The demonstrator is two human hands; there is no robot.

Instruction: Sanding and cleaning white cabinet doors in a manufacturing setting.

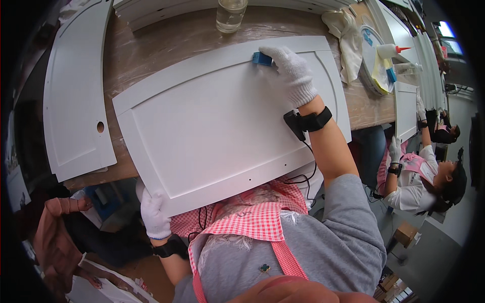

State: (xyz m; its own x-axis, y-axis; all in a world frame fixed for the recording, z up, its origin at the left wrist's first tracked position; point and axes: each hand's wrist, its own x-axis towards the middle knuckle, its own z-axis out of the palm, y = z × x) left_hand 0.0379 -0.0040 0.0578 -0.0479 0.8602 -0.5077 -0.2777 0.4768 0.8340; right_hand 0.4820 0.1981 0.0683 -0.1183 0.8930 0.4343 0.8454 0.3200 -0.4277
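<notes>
White framed cabinet door panel point(212, 121) lies tilted, overhanging the brown wooden bench point(151, 45) at 6 o'clock. Left hand point(154, 214) clamps its near corner; right hand point(290, 73) presses a small blue sanding block point(261, 58) at 1 o'clock. Hard pressure could tip the panel or gouge its edge.

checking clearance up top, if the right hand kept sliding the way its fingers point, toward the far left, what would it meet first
Likely the blue block already at the right hand's fingertips; beyond it lies the white panel's far edge, then bare workbench.

Both gloved hands apparently gripping: left hand point(154, 214), right hand point(293, 73)
</notes>
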